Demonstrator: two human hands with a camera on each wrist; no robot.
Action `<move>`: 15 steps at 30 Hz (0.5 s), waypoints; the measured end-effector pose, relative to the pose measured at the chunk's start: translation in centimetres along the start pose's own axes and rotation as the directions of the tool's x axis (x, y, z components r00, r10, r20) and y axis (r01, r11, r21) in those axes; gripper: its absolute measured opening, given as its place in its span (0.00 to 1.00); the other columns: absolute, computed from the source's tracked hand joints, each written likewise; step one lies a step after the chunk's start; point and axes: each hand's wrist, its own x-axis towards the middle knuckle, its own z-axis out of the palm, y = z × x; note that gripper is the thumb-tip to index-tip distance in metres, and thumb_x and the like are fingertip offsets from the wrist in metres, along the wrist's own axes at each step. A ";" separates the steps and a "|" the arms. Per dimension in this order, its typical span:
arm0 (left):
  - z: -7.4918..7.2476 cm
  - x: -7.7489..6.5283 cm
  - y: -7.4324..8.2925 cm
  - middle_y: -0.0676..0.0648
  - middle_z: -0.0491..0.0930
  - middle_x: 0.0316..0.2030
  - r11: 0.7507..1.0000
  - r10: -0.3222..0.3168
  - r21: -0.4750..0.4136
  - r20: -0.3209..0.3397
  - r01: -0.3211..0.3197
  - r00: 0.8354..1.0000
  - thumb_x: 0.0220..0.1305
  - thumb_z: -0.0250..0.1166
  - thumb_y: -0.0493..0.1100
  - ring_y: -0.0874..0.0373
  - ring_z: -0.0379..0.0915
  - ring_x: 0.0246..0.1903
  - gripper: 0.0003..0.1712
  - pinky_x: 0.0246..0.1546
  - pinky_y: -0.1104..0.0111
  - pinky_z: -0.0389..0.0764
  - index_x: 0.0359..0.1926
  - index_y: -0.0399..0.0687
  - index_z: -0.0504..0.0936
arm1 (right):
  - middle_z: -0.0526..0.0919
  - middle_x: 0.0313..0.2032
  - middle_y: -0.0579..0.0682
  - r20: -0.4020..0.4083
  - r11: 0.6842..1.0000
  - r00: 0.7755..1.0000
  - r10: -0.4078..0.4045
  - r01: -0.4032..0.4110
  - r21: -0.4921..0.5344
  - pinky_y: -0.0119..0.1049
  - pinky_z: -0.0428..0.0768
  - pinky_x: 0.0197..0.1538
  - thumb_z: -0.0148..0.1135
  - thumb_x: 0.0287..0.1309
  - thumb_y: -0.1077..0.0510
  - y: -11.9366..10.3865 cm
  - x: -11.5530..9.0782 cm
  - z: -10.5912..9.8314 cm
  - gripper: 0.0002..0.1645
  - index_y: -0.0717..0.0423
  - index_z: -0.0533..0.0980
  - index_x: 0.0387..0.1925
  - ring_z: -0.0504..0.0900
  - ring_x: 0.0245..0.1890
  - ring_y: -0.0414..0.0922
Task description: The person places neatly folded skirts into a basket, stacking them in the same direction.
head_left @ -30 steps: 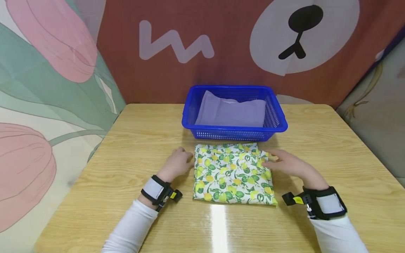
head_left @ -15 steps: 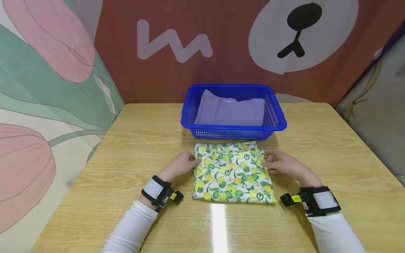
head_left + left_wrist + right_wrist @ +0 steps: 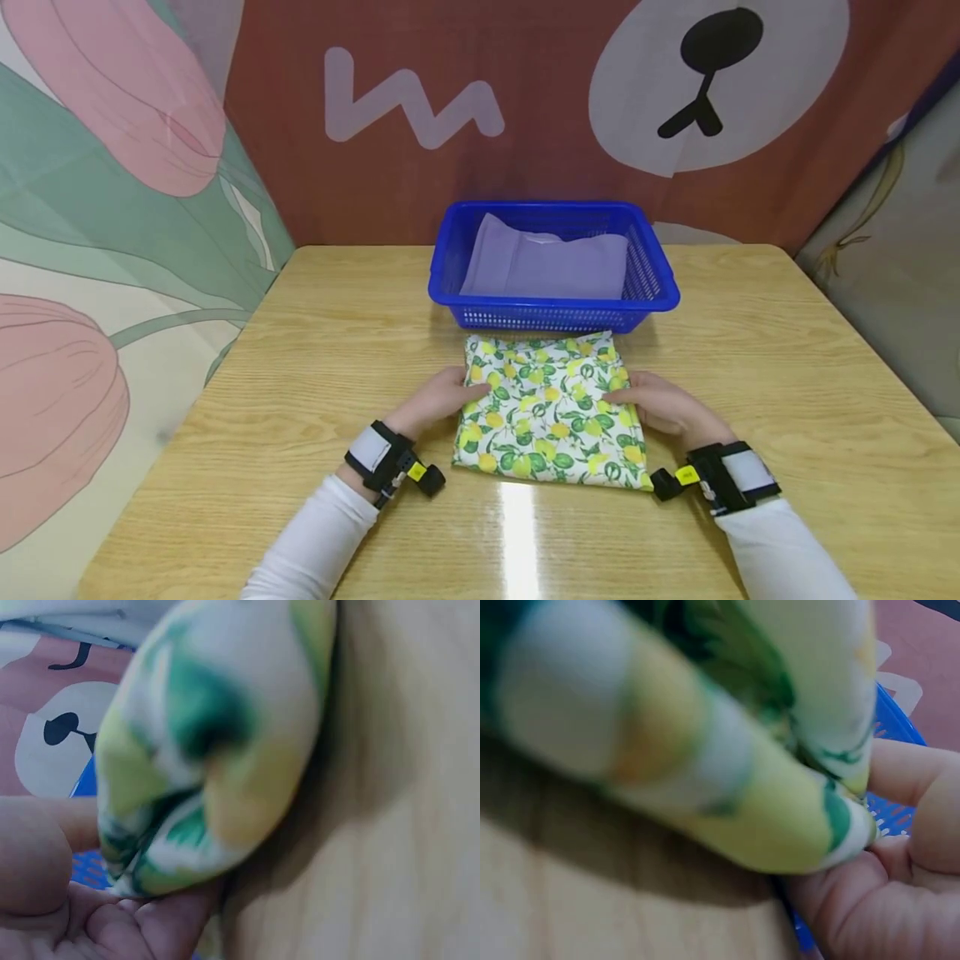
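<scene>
A folded cloth (image 3: 551,417) with a lemon and green leaf print lies in front of the basket in the head view. My left hand (image 3: 438,398) grips its left edge, thumb on top and fingers underneath. At the opposite edge my right hand (image 3: 663,404) pinches the cloth the same way. In the left wrist view the cloth's folded side (image 3: 217,750) bulges above the wood, with the left thumb and fingers (image 3: 150,919) around its edge. The right wrist view shows the layered edge (image 3: 780,817) held between the right thumb and fingers (image 3: 847,900).
A blue plastic basket (image 3: 555,306) stands at the back of the wooden table (image 3: 360,317), just beyond the cloth. Inside it lies a folded lilac cloth (image 3: 558,265). A printed curtain (image 3: 420,183) hangs right behind the table.
Both hands have moved inward from beside the cloth and taken hold of its left and right edges. The cloth has shifted slightly, its sides drawn in a little. The basket stays put.
</scene>
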 end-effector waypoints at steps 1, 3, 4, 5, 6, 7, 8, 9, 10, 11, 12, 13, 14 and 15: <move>0.1 0.1 -0.1 0.39 0.88 0.49 0.999 -0.002 -0.035 0.013 0.002 1.000 0.80 0.54 0.47 0.60 0.85 0.41 0.25 0.50 0.66 0.84 0.66 0.35 0.75 | 0.88 0.48 0.43 0.000 1.000 1.000 -0.003 0.003 0.024 0.37 0.85 0.55 0.50 0.77 0.62 0.0 0.1 0.1 0.37 0.80 0.49 0.74 0.88 0.48 0.40; 0.2 0.2 -0.2 0.38 0.86 0.51 0.995 -0.018 -0.095 0.027 0.021 0.999 0.81 0.52 0.47 0.59 0.85 0.42 0.26 0.51 0.64 0.84 0.69 0.35 0.71 | 0.88 0.48 0.42 -0.009 0.998 1.000 0.002 -0.002 0.066 0.37 0.85 0.56 0.49 0.77 0.62 0.1 0.2 0.2 0.38 0.77 0.46 0.76 0.88 0.49 0.39; 0.3 0.2 -0.3 0.38 0.86 0.53 0.992 -0.028 -0.119 0.030 0.032 0.999 0.81 0.50 0.46 0.59 0.85 0.43 0.26 0.51 0.64 0.85 0.71 0.35 0.69 | 0.88 0.48 0.42 -0.012 0.996 1.000 0.006 -0.005 0.084 0.37 0.85 0.57 0.49 0.77 0.61 0.1 0.3 0.3 0.39 0.76 0.45 0.77 0.87 0.50 0.39; 0.4 0.3 -0.3 0.37 0.85 0.53 0.988 -0.040 -0.145 0.028 0.043 0.999 0.82 0.50 0.46 0.59 0.85 0.43 0.27 0.51 0.64 0.85 0.72 0.35 0.68 | 0.87 0.49 0.41 -0.014 0.995 1.000 0.008 -0.006 0.099 0.37 0.85 0.57 0.49 0.78 0.61 0.2 0.4 0.4 0.40 0.74 0.43 0.78 0.87 0.50 0.39; 0.5 0.4 -0.3 0.36 0.84 0.54 0.983 -0.047 -0.174 0.029 0.051 0.998 0.82 0.49 0.45 0.58 0.85 0.43 0.27 0.51 0.63 0.85 0.73 0.35 0.66 | 0.87 0.49 0.41 -0.019 0.993 1.000 0.012 -0.010 0.114 0.37 0.84 0.58 0.48 0.78 0.60 0.2 0.4 0.4 0.41 0.72 0.41 0.79 0.86 0.51 0.39; 0.6 0.4 -0.3 0.35 0.84 0.55 0.978 -0.052 -0.200 0.028 0.057 0.998 0.82 0.48 0.45 0.58 0.85 0.43 0.27 0.51 0.62 0.86 0.74 0.35 0.65 | 0.86 0.49 0.41 -0.024 0.992 1.000 0.016 -0.013 0.126 0.37 0.84 0.58 0.48 0.78 0.60 0.2 0.5 0.5 0.42 0.71 0.40 0.79 0.86 0.51 0.39; 0.7 0.4 -0.3 0.35 0.83 0.55 0.975 -0.056 -0.214 0.016 0.058 0.998 0.82 0.48 0.44 0.58 0.85 0.43 0.27 0.50 0.62 0.86 0.74 0.35 0.65 | 0.86 0.49 0.41 -0.033 0.990 0.999 0.026 -0.021 0.136 0.37 0.84 0.58 0.48 0.79 0.59 0.3 0.6 0.5 0.42 0.71 0.39 0.79 0.86 0.51 0.39; 0.8 0.5 -0.3 0.34 0.83 0.55 0.972 -0.055 -0.229 0.003 0.054 0.998 0.82 0.48 0.44 0.59 0.85 0.42 0.27 0.50 0.62 0.87 0.74 0.34 0.65 | 0.86 0.49 0.41 -0.034 0.990 0.999 0.026 -0.021 0.141 0.37 0.84 0.58 0.48 0.79 0.59 0.3 0.6 0.5 0.43 0.71 0.38 0.80 0.86 0.51 0.39; 0.9 0.5 -0.3 0.33 0.83 0.55 0.969 -0.049 -0.244 -0.009 0.045 0.999 0.82 0.48 0.43 0.59 0.85 0.41 0.27 0.49 0.63 0.87 0.73 0.33 0.65 | 0.86 0.49 0.41 -0.033 0.989 0.999 0.025 -0.020 0.146 0.38 0.84 0.58 0.48 0.79 0.59 0.3 0.6 0.5 0.43 0.70 0.37 0.80 0.86 0.51 0.39; 0.9 0.6 -0.3 0.33 0.83 0.54 0.966 -0.039 -0.257 -0.021 0.032 0.999 0.81 0.49 0.43 0.60 0.85 0.40 0.26 0.48 0.63 0.87 0.72 0.32 0.66 | 0.86 0.49 0.41 -0.032 0.989 0.999 0.022 -0.017 0.145 0.38 0.85 0.58 0.48 0.79 0.59 0.2 0.6 0.6 0.44 0.70 0.36 0.80 0.86 0.51 0.39; 1.0 0.5 -0.3 0.33 0.84 0.54 0.963 -0.030 -0.269 -0.035 0.019 0.999 0.81 0.50 0.42 0.60 0.84 0.40 0.26 0.47 0.64 0.87 0.71 0.30 0.67 | 0.86 0.49 0.41 -0.029 0.989 0.999 0.018 -0.013 0.144 0.38 0.84 0.58 0.48 0.80 0.59 0.2 0.5 0.6 0.44 0.71 0.36 0.79 0.86 0.51 0.39; 1.0 0.5 -0.2 0.33 0.84 0.53 0.960 -0.022 -0.281 -0.048 0.008 0.999 0.80 0.51 0.42 0.61 0.84 0.39 0.26 0.46 0.65 0.87 0.70 0.29 0.68 | 0.86 0.49 0.40 -0.022 0.990 1.000 0.011 -0.008 0.139 0.38 0.84 0.58 0.47 0.80 0.58 0.1 0.4 0.5 0.44 0.71 0.36 0.79 0.87 0.51 0.39; 1.0 0.4 -0.2 0.34 0.84 0.52 0.954 -0.015 -0.301 -0.057 -0.003 0.998 0.79 0.52 0.42 0.61 0.84 0.39 0.26 0.46 0.65 0.87 0.69 0.29 0.68 | 0.87 0.49 0.40 -0.014 0.991 1.000 -0.002 0.004 0.134 0.38 0.84 0.58 0.47 0.80 0.58 -0.1 0.3 0.5 0.43 0.71 0.37 0.79 0.87 0.51 0.39; 0.9 0.3 0.0 0.36 0.85 0.51 0.944 -0.007 -0.329 -0.058 -0.013 0.998 0.78 0.52 0.42 0.61 0.84 0.39 0.26 0.46 0.66 0.87 0.69 0.29 0.69 | 0.87 0.49 0.40 -0.004 0.991 1.000 -0.015 0.016 0.133 0.38 0.84 0.58 0.48 0.80 0.58 -0.3 0.1 0.5 0.41 0.70 0.40 0.80 0.87 0.51 0.39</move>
